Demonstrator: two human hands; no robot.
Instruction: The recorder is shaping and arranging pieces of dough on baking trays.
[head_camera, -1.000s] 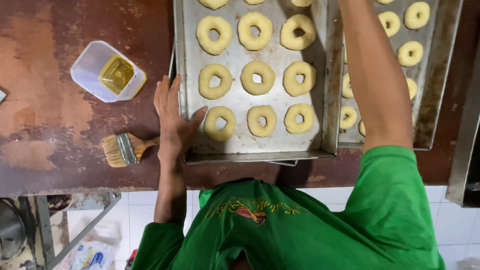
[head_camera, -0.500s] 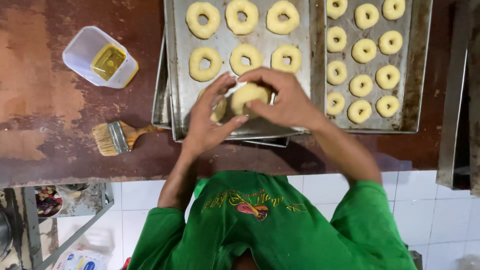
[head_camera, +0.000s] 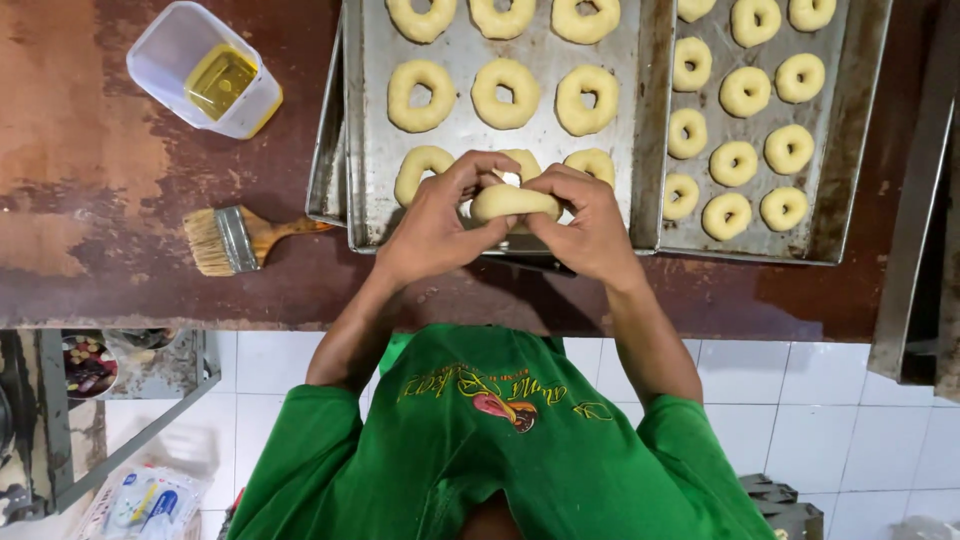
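A: What's being held?
B: A dough piece (head_camera: 512, 202), pale, oblong. Both hands are pinching it, just over the near edge of the big metal tray (head_camera: 365, 150).

A: Hands' state?
B: Left hand (head_camera: 432, 225) is closing on the dough's left end, fingers curling over the top. Right hand (head_camera: 590, 222) is gripping the right end, thumb underneath. They're nearly touching each other across the piece.

A: And w/ the tray itself?
B: It's carrying dough rings (head_camera: 506, 92) in rows; the near row is partly hiding behind the hands. A second tray (head_camera: 850, 130) is sitting just beside it on the right, also carrying rings, smaller ones.

A: Left side of the bench?
B: A pastry brush (head_camera: 240, 238) is lying on the worn brown bench (head_camera: 90, 200), handle pointing at the tray corner. Farther back, a clear plastic tub (head_camera: 200, 68) is holding some yellow liquid.

A: Person?
B: Wearing a green shirt (head_camera: 490, 450), leaning in at the bench edge.
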